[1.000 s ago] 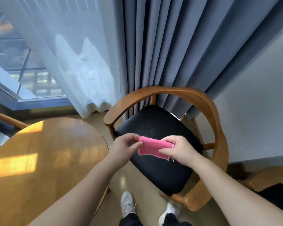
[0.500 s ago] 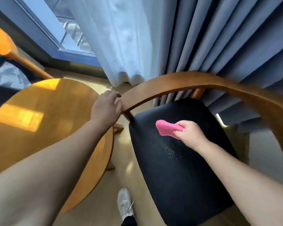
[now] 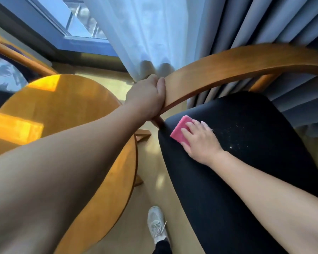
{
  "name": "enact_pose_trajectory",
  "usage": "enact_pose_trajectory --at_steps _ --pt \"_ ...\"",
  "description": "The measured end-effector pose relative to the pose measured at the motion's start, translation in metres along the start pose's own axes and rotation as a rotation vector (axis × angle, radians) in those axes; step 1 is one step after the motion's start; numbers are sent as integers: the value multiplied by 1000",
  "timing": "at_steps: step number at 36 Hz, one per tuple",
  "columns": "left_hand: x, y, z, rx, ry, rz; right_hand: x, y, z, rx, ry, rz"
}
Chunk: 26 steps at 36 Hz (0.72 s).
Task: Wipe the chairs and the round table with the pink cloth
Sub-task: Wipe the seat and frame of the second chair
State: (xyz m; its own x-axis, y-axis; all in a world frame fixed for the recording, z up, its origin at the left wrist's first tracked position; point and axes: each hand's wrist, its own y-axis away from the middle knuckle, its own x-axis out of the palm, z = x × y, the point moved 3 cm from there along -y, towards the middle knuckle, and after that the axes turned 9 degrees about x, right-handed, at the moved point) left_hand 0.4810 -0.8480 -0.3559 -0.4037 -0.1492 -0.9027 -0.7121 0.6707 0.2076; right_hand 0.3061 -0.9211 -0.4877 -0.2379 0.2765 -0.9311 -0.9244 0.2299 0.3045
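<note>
Nearby, speckled black seat [image 3: 246, 171] beside grey curtains [image 3: 273, 24]

On my feed the left forearm [image 3: 62, 171] and right forearm [image 3: 264, 189] are bare right to the frame's edge. The right hand [image 3: 200, 142] shows a small glint by one finger, too small to identify. One pale grey lace-up trainer [image 3: 156, 225] meets a black trouser hem [image 3: 162, 247].
</note>
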Motion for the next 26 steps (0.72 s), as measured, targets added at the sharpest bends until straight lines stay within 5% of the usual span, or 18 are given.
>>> enact_pose_trajectory --at_steps 5,10,17,26 --pt "6 6 5 34 -56 -66 28 -19 -4 -7 118 207" --pt "8 15 10 39 -31 -90 36 -37 -5 -36 99 152" --pt "6 13 10 31 -90 -83 20 -76 20 186 3 40" --pt "4 15 5 45 -101 -106 57 -19 61 -97 42 45"
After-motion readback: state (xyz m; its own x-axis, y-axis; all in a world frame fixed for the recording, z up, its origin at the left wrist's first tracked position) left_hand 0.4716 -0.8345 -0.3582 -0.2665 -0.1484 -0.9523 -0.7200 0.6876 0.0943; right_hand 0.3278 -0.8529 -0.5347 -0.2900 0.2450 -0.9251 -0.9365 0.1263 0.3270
